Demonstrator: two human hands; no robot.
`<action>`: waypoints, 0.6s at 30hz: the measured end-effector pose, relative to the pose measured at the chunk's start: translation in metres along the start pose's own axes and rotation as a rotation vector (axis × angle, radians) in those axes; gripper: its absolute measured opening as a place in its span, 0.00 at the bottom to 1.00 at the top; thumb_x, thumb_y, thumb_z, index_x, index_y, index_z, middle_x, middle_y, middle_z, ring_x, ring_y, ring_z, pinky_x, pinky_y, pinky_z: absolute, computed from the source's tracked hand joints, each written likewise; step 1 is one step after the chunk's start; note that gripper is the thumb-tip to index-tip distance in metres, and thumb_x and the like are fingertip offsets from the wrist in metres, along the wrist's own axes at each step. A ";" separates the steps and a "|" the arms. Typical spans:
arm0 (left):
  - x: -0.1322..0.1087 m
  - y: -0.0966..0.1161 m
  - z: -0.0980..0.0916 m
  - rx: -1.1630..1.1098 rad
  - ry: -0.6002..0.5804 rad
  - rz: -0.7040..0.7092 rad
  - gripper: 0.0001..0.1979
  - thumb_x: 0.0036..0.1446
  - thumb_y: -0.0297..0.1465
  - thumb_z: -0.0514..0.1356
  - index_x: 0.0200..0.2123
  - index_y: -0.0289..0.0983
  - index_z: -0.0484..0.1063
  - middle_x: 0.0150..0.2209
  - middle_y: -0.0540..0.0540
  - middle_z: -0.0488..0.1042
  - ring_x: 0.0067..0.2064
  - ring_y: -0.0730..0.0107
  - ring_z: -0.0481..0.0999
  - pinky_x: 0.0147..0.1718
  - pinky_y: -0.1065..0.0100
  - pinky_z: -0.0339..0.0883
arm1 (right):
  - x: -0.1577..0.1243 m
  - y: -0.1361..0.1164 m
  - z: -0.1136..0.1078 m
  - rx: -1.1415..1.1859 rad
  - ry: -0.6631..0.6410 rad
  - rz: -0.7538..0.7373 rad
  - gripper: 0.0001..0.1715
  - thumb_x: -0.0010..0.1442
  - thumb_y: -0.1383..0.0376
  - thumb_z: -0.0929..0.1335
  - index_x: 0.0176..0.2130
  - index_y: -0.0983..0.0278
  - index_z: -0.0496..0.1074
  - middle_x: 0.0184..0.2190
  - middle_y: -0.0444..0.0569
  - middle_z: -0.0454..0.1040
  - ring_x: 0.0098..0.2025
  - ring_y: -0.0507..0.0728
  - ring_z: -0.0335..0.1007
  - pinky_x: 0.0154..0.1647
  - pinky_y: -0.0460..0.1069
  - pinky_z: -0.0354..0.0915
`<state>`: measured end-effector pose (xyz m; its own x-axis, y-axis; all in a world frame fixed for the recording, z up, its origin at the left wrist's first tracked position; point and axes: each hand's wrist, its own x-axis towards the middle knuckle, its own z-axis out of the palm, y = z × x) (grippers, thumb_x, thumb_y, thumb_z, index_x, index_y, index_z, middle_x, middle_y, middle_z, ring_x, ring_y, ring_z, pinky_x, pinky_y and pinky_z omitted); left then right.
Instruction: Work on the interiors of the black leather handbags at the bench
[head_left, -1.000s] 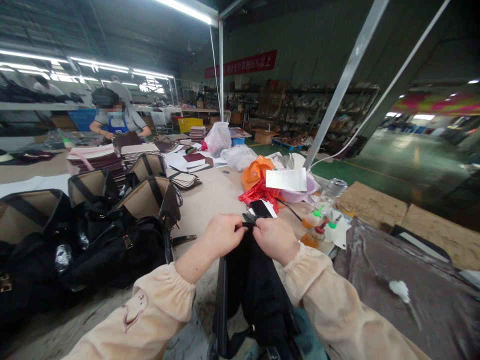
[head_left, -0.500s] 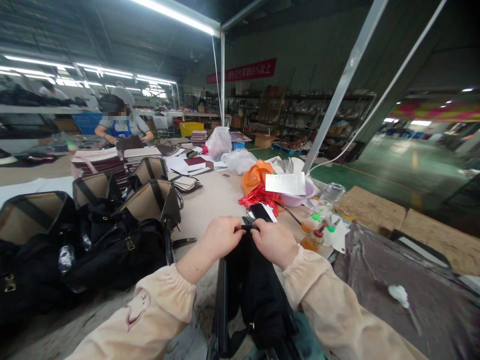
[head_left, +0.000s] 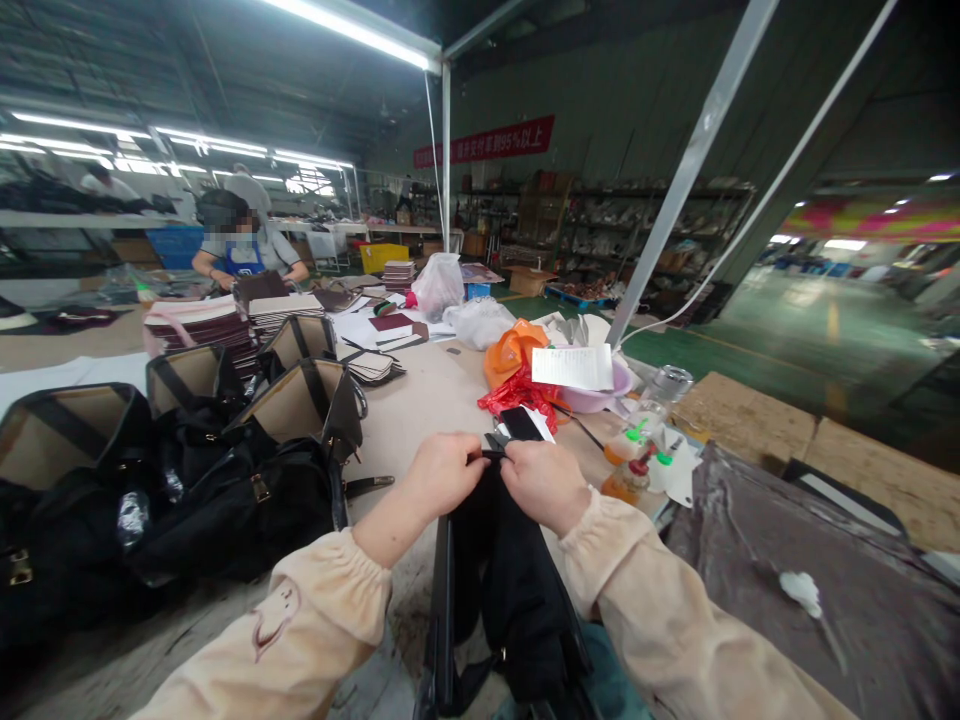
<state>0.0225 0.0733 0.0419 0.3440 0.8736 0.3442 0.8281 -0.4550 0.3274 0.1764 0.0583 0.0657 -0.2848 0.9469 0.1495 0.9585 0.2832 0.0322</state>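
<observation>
Head view: left hand [head_left: 446, 475] and right hand [head_left: 546, 480] both pinched closed on far end of black bag [head_left: 527, 600], seemingly mid-step, release not yet done.

the black strip [head_left: 493, 453] pinched between the fingers [head_left: 471, 462] looks smooth; below them, the black bag [head_left: 525, 590] is matt cloth with glossy edging [head_left: 444, 610]. behind the fingers, the sleeves [head_left: 637, 575] are soft, plush cloth. just beyond the fingertips lie a glossy, dark-faced slab [head_left: 521, 424], crinkled shiny red plastic [head_left: 497, 400], smooth orange plastic [head_left: 504, 352] and a matt paper sheet [head_left: 571, 367] over a smooth plastic basin [head_left: 600, 398]. left of the fingers, bags of dull black cloth [head_left: 217, 510] carry shiny metal clasps [head_left: 260, 487]. to their right spreads a wrinkled grey sheet [head_left: 750, 560], faintly glossy.
</observation>
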 end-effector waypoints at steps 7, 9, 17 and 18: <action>0.001 -0.001 -0.003 -0.138 -0.024 0.079 0.05 0.52 0.30 0.57 0.25 0.37 0.70 0.25 0.51 0.72 0.29 0.74 0.69 0.28 0.74 0.58 | -0.003 0.001 0.003 0.021 -0.023 0.027 0.16 0.60 0.62 0.57 0.32 0.63 0.70 0.31 0.51 0.75 0.34 0.58 0.71 0.31 0.48 0.60; 0.001 -0.002 -0.004 -0.167 -0.029 0.094 0.05 0.51 0.30 0.57 0.25 0.37 0.70 0.26 0.51 0.71 0.29 0.74 0.69 0.29 0.74 0.59 | -0.005 0.000 0.003 0.026 -0.029 0.033 0.15 0.60 0.62 0.57 0.33 0.63 0.69 0.31 0.51 0.75 0.34 0.58 0.71 0.31 0.48 0.60; 0.000 -0.003 -0.002 -0.147 -0.032 0.103 0.06 0.52 0.31 0.57 0.25 0.37 0.70 0.27 0.50 0.72 0.30 0.73 0.70 0.31 0.73 0.61 | -0.008 0.005 -0.003 0.051 -0.073 -0.015 0.14 0.61 0.60 0.57 0.40 0.59 0.68 0.32 0.48 0.74 0.35 0.57 0.71 0.31 0.47 0.58; 0.000 -0.003 -0.001 -0.134 -0.035 0.099 0.06 0.52 0.31 0.57 0.27 0.37 0.70 0.28 0.50 0.73 0.31 0.73 0.70 0.31 0.72 0.61 | -0.007 0.006 -0.003 0.051 -0.079 -0.017 0.14 0.61 0.60 0.57 0.39 0.59 0.69 0.32 0.48 0.74 0.35 0.56 0.71 0.32 0.47 0.59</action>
<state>0.0194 0.0747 0.0423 0.4381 0.8275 0.3510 0.7236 -0.5564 0.4086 0.1847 0.0527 0.0677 -0.3028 0.9504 0.0714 0.9523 0.3047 -0.0169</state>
